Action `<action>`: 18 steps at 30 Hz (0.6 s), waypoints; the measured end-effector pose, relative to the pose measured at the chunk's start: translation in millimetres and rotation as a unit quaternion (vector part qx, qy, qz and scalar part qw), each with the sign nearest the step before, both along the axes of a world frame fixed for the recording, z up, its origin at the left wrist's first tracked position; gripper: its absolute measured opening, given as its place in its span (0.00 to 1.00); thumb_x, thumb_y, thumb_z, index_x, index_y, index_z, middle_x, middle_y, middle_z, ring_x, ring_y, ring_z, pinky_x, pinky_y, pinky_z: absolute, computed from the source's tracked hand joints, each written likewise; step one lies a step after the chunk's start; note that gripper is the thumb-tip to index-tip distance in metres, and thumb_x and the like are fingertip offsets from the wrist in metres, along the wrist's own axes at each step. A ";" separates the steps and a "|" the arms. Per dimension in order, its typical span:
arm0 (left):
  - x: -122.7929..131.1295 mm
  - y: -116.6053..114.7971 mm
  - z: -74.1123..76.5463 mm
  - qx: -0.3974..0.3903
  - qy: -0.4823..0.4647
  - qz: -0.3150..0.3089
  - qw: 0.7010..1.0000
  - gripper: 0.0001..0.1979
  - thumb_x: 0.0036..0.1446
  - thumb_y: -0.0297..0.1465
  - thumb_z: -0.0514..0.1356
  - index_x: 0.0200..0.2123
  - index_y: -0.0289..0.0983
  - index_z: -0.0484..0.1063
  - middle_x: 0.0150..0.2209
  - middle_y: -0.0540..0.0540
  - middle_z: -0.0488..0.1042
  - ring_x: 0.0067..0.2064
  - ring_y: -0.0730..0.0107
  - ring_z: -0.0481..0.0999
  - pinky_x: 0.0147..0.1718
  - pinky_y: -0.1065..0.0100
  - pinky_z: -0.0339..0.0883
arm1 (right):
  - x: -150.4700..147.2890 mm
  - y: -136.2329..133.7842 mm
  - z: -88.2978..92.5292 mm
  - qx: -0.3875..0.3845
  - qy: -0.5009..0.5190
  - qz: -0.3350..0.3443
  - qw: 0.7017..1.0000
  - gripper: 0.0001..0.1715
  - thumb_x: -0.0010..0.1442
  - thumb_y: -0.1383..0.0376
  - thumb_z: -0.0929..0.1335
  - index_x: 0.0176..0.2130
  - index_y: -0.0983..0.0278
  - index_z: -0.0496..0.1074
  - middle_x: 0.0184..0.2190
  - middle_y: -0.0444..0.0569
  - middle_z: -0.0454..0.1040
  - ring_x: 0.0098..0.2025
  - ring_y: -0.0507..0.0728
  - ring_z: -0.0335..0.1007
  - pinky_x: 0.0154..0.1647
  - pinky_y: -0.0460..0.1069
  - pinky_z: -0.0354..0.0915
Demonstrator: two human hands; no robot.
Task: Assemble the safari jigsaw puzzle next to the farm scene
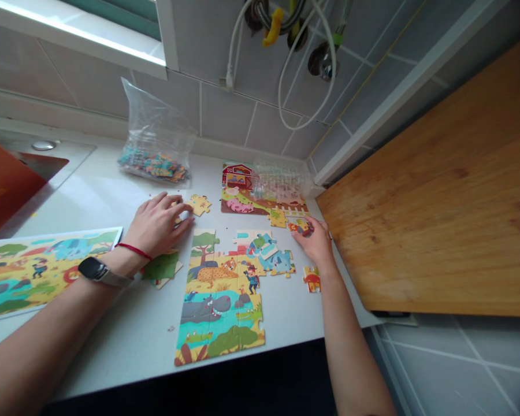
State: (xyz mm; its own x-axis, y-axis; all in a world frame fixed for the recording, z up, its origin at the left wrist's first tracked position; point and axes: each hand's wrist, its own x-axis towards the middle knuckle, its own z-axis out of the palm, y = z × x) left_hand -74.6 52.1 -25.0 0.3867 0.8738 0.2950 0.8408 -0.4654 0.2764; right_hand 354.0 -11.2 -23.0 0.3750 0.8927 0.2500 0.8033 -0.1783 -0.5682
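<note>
1. A puzzle piece is pinched by the right hand, to the right of the joined puzzle
2. The left hand is curled beside a yellow piece; whether anything is gripped cannot be told
3. The puzzle piece is judged light and stiff, its knobs easily creased; opposite edges should be taken

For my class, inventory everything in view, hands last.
Puzzle: 1, multicoloured, centre
Loose pieces: several, multicoloured, nearby
Picture sheet: 1, multicoloured, left
Farm picture: 1, multicoloured, back
Packaging: 1, clear, back
Bag: 1, clear, back
Sink: 1, grey, left
Unidentified item: 1, orange, left
Counter: 1, white, below
Tiles: many, grey, behind
Window: 1, white, top
Fittings, cables: several, mixed, top
Wooden panel: 1, brown, right
Watch: 1, dark, wrist
Bracelet: 1, red, wrist
Left hand: 1, near pieces
Right hand: 1, on piece
</note>
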 end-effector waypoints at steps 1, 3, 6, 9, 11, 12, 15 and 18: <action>0.0 0.0 0.1 0.000 0.002 0.002 1.000 0.22 0.69 0.47 0.51 0.49 0.42 0.79 0.58 0.38 0.74 0.63 0.40 0.69 0.62 0.38 0.64 | -0.6 -0.1 0.3 0.009 0.012 0.005 1.000 0.37 0.47 0.60 0.77 0.56 0.64 0.77 0.49 0.54 0.70 0.35 0.57 0.74 0.57 0.61 0.71; 0.6 -0.4 1.6 0.000 0.002 0.000 1.000 0.22 0.69 0.47 0.51 0.49 0.43 0.79 0.58 0.39 0.75 0.63 0.41 0.69 0.61 0.38 0.65 | -1.2 0.0 0.8 0.020 0.028 0.017 0.999 0.35 0.48 0.61 0.76 0.56 0.63 0.77 0.50 0.55 0.70 0.33 0.56 0.72 0.54 0.60 0.73; 3.8 -2.9 5.4 -0.003 -0.005 -0.009 1.000 0.21 0.69 0.46 0.52 0.48 0.42 0.80 0.58 0.38 0.75 0.62 0.42 0.69 0.61 0.39 0.65 | -1.7 1.0 2.0 0.025 0.020 0.033 0.999 0.31 0.50 0.62 0.75 0.54 0.64 0.78 0.49 0.56 0.73 0.38 0.59 0.74 0.54 0.61 0.73; 10.6 -9.1 9.7 0.002 -0.005 -0.019 1.000 0.20 0.70 0.45 0.52 0.49 0.41 0.79 0.59 0.38 0.75 0.63 0.43 0.69 0.62 0.40 0.64 | -2.4 2.3 3.5 0.017 0.003 0.055 0.998 0.27 0.52 0.62 0.73 0.52 0.63 0.79 0.46 0.56 0.78 0.44 0.62 0.75 0.56 0.62 0.71; 17.3 -16.5 13.4 0.003 -0.006 -0.029 1.000 0.19 0.71 0.44 0.53 0.50 0.41 0.78 0.59 0.38 0.75 0.64 0.45 0.69 0.63 0.41 0.64 | -2.2 2.9 3.7 0.011 0.001 0.065 0.998 0.26 0.53 0.62 0.72 0.51 0.63 0.80 0.47 0.57 0.80 0.46 0.64 0.76 0.57 0.62 0.70; 21.3 -21.1 15.6 0.001 -0.004 -0.039 0.999 0.19 0.71 0.44 0.54 0.51 0.41 0.78 0.59 0.38 0.74 0.64 0.46 0.69 0.63 0.42 0.64 | -1.6 3.1 3.2 0.011 0.000 0.066 0.998 0.26 0.53 0.62 0.71 0.51 0.64 0.80 0.48 0.57 0.81 0.47 0.65 0.76 0.58 0.63 0.70; 35.5 -36.1 21.6 -0.008 0.018 -0.086 0.996 0.16 0.71 0.41 0.56 0.52 0.39 0.77 0.61 0.37 0.73 0.66 0.44 0.68 0.63 0.42 0.64 | 1.9 4.7 -2.3 0.028 -0.018 0.076 0.997 0.25 0.52 0.61 0.70 0.50 0.64 0.81 0.48 0.59 0.81 0.48 0.66 0.77 0.57 0.64 0.70; 50.2 -48.3 22.4 -0.030 0.030 -0.166 0.985 0.16 0.71 0.39 0.59 0.56 0.40 0.76 0.63 0.37 0.72 0.67 0.44 0.67 0.63 0.44 0.66 | 4.7 8.4 -10.5 0.055 -0.042 0.086 0.994 0.25 0.50 0.62 0.70 0.49 0.63 0.81 0.47 0.58 0.80 0.47 0.67 0.77 0.57 0.63 0.70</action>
State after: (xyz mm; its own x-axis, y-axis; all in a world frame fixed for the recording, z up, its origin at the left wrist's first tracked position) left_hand -24.4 3.8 -2.6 0.6694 0.7115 0.2136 0.6608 -0.7017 0.2666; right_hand 358.7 -2.8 -33.5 0.1930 0.9074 0.3734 0.8618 0.0251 -0.5067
